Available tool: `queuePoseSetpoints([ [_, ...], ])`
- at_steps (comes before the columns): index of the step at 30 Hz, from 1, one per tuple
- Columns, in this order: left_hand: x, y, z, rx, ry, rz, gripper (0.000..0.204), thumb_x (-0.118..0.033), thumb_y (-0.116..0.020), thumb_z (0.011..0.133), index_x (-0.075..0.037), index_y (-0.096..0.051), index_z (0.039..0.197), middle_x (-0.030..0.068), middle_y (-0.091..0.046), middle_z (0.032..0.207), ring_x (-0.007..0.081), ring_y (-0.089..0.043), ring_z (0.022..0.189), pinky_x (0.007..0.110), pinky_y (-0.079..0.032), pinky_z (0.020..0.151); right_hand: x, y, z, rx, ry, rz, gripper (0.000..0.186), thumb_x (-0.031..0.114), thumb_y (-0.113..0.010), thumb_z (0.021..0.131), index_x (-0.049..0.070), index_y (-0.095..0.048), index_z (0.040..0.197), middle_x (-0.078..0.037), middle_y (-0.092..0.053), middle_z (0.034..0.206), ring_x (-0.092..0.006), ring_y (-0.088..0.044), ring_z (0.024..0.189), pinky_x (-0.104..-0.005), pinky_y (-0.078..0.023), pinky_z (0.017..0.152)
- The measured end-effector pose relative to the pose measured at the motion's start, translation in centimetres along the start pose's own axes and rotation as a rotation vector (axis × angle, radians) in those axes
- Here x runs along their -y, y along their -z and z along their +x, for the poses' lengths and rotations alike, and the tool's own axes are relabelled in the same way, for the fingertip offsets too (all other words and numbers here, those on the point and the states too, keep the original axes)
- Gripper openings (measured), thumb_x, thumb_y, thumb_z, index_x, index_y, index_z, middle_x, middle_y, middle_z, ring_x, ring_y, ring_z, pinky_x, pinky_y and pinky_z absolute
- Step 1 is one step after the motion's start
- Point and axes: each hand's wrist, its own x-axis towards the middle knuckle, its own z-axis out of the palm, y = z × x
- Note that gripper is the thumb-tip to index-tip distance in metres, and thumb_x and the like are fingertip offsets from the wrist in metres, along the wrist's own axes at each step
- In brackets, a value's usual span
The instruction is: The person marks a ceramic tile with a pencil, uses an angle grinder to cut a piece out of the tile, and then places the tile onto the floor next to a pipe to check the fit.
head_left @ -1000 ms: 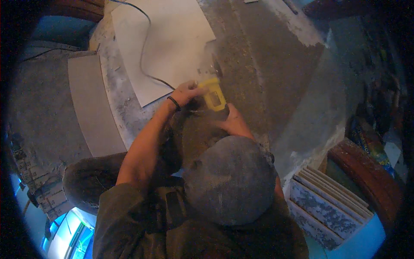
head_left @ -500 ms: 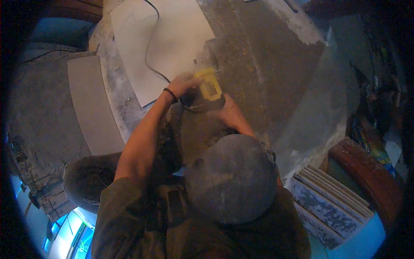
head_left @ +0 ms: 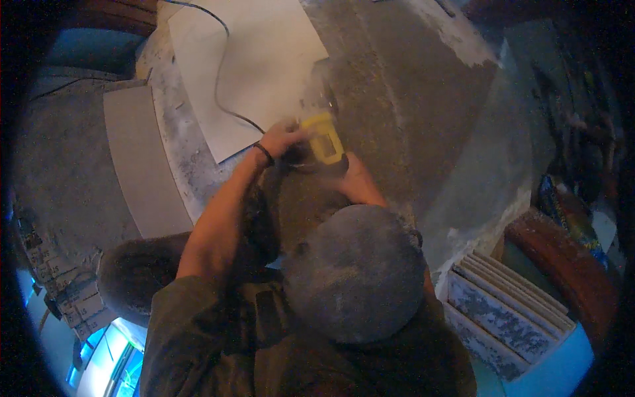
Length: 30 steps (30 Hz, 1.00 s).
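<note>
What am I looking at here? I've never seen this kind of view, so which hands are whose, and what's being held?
There is no machine: a camera looks down on a person at work. The round grey shape is a dusty cap. Two bare arms reach forward. The left hand, with a dark wristband, and the right hand both grip a yellow power tool; its black cord trails across a large pale tile on the dusty floor. Another grey tile lies at left. A stack of tiles stands on edge at lower right.
</note>
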Motion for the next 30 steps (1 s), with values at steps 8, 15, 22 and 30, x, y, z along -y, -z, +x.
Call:
queuePoseSetpoints([
  [8,-0.4,-1.0,-1.0,-0.032,-0.01,-0.018,0.049,-0.045,-0.074,0.082,0.0,-0.066,0.099,0.0031,-0.065,0.087,0.0104,-0.057,0.076,0.028,-0.047,0.068,1.8,1.0,-1.6,0.092,-0.09,0.094,0.085,0.022,-0.083,0.063,0.001,-0.045,0.136,-0.02,-0.056,0.131,-0.0356,-0.052,0.123,-0.0426,-0.04,0.105],
  [15,1.0,0.8,-0.6,-0.021,0.028,-0.019,0.05,-0.045,-0.073,0.083,-0.001,-0.065,0.103,0.0035,-0.065,0.091,0.0115,-0.057,0.082,0.027,-0.047,0.074,2.6,0.1,-0.6,0.114,-0.108,0.121,0.085,0.025,-0.082,0.063,0.0,-0.046,0.136,-0.022,-0.057,0.129,-0.0363,-0.055,0.12,-0.0429,-0.042,0.102],
  [22,0.4,1.0,1.2,-0.048,0.05,0.023,0.048,-0.048,-0.073,0.08,-0.002,-0.068,0.091,0.004,-0.065,0.085,0.012,-0.058,0.077,0.028,-0.047,0.069,0.6,0.0,1.1,0.0,-0.039,-0.038,0.073,0.019,-0.083,0.067,0.0,-0.051,0.128,-0.017,-0.063,0.12,-0.0268,-0.06,0.111,-0.0379,-0.047,0.095],
  [30,-1.1,-0.3,-0.7,-0.015,0.014,-0.061,0.055,-0.05,-0.073,0.083,0.0,-0.064,0.104,0.0029,-0.063,0.09,0.0109,-0.056,0.081,0.027,-0.047,0.073,-0.5,-0.3,0.4,-0.019,0.041,-0.068,0.071,0.021,-0.084,0.067,-0.001,-0.052,0.127,-0.016,-0.064,0.118,-0.0262,-0.061,0.109,-0.0375,-0.047,0.094],
])
